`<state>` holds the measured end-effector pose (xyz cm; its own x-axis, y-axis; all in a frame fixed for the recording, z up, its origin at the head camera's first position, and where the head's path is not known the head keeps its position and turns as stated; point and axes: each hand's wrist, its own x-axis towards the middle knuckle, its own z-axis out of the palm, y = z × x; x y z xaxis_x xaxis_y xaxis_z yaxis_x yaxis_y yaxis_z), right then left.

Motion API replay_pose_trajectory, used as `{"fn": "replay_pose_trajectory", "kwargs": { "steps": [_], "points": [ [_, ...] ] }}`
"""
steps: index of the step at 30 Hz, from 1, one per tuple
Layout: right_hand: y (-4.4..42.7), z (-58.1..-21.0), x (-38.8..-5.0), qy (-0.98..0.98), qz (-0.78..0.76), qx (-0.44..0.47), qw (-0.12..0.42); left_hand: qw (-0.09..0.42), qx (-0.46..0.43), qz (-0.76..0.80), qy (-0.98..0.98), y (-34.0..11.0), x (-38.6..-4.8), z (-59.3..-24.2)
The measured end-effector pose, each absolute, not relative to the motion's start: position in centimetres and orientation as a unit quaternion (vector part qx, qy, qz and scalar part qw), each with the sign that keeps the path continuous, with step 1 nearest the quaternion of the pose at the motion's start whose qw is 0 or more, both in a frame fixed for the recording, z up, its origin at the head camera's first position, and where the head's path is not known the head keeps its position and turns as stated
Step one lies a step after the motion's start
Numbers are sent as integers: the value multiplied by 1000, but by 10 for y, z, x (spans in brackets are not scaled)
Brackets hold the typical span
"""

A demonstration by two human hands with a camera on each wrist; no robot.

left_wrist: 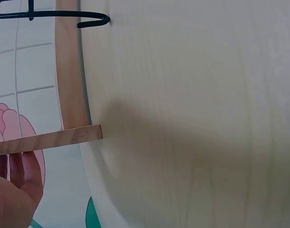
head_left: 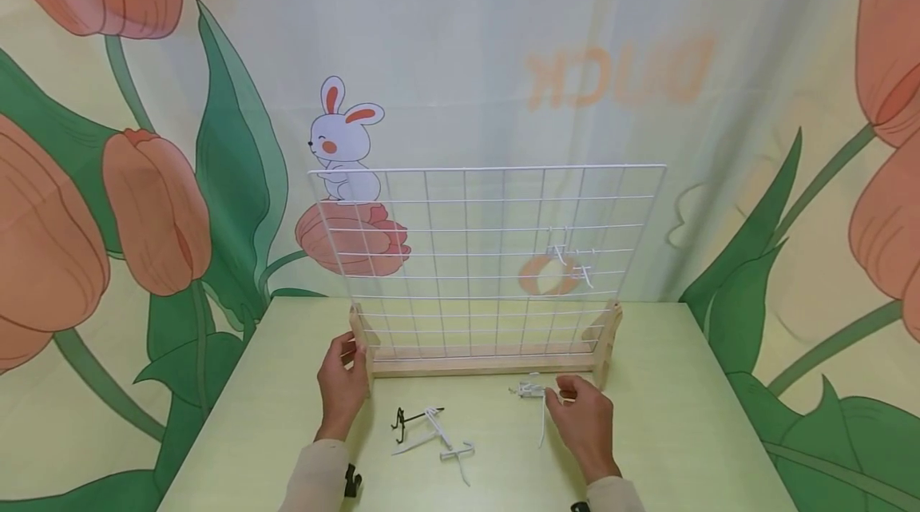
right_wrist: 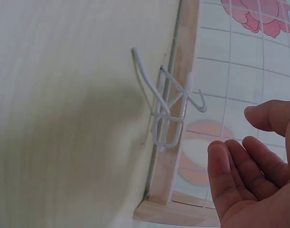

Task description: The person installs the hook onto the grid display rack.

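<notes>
A white wire grid panel [head_left: 467,256] stands upright in a wooden base [head_left: 481,368]. My left hand [head_left: 342,384] touches the outer face of the base's left side piece [left_wrist: 50,139] with its fingertips; its thumb is out of sight in the left wrist view. My right hand [head_left: 584,420] is beside several overlapping white metal hooks [head_left: 532,390] on the table. In the right wrist view, a gap shows between that hand's thumb and fingers [right_wrist: 220,161], with nothing held, and the white hooks [right_wrist: 168,111] lie apart from it.
Two white hooks [head_left: 559,253] hang on the grid's right part. Between the hands lie a black hook [head_left: 400,422] and more white hooks [head_left: 435,426] [head_left: 458,454] on the pale table [head_left: 668,416]. A printed curtain [head_left: 460,57] hangs behind.
</notes>
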<state>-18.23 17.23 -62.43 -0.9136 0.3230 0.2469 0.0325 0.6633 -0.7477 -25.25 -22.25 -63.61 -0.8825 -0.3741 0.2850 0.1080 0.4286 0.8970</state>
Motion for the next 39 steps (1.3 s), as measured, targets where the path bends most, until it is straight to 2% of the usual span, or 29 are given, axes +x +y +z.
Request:
{"fn": "replay_pose_trajectory", "kwargs": {
  "steps": [8,14,21,26,39],
  "points": [
    [171,-634,-181,-905,372,-118,170,229,79,-521,-819,-223,-251,-635],
    [172,-642,-183,-906,375,-136,142,232,80,-521,-818,-222,-252,-634],
    [171,-653,-189,-899,395,-165,94,259,66,-508,-819,-222,-253,-637],
    [168,-659,-190,-888,416,-184,63,254,66,-512,-818,-222,-253,-638],
    [166,-659,-191,-891,413,-185,46,242,70,-517,-818,-223,-252,-638]
  ]
}}
